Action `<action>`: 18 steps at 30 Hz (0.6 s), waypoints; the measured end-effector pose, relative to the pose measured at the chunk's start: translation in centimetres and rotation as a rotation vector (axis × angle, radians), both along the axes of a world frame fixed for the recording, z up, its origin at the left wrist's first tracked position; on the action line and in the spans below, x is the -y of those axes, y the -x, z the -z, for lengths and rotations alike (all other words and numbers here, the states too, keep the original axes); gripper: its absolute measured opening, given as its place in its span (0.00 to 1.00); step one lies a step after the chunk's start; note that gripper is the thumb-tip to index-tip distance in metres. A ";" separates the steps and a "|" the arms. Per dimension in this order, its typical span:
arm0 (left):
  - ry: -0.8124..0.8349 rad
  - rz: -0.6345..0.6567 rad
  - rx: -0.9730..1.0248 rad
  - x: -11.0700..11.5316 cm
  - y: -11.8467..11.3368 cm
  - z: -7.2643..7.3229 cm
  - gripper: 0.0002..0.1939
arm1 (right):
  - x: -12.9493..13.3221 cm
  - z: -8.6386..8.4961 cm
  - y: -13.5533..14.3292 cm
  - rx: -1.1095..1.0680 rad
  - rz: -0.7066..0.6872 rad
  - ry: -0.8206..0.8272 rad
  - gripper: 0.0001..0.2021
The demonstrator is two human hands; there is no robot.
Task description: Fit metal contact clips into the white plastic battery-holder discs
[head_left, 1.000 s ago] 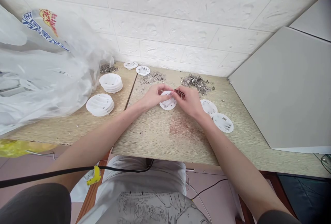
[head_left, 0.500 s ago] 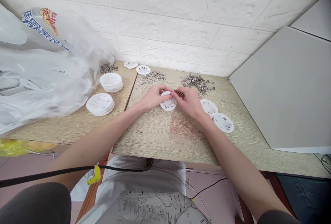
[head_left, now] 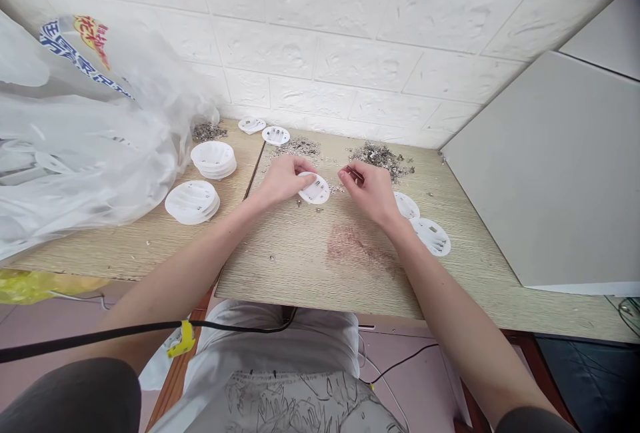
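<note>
Disc (head_left: 315, 192) beyond and left of red stain (head_left: 357, 245), rim-pinched by left hand (head_left: 285, 178); slim dark tool (head_left: 355, 174) in curled right hand (head_left: 373, 193), beyond stain, fingertip contents unclear. Keep disc level, steady.

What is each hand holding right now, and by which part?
The left hand holds a white disc by its upper-left edge, thumb on top. The right hand holds a slim dark tool; its grip point is hidden.
</note>
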State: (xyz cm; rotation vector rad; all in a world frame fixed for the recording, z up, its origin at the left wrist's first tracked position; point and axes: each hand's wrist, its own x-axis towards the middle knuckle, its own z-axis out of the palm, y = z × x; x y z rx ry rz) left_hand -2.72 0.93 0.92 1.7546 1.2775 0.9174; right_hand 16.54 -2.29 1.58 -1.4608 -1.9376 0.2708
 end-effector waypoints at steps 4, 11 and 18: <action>0.054 0.013 -0.045 -0.2 0.9 -0.6 0.09 | 0.0 0.0 0.0 0.013 0.000 -0.002 0.10; 0.130 0.166 -0.150 -0.4 2.5 -1.5 0.08 | 0.0 0.0 0.0 0.019 -0.002 -0.015 0.11; 0.128 0.201 -0.294 0.0 2.7 -2.4 0.09 | 0.0 0.0 0.0 0.025 -0.011 -0.020 0.11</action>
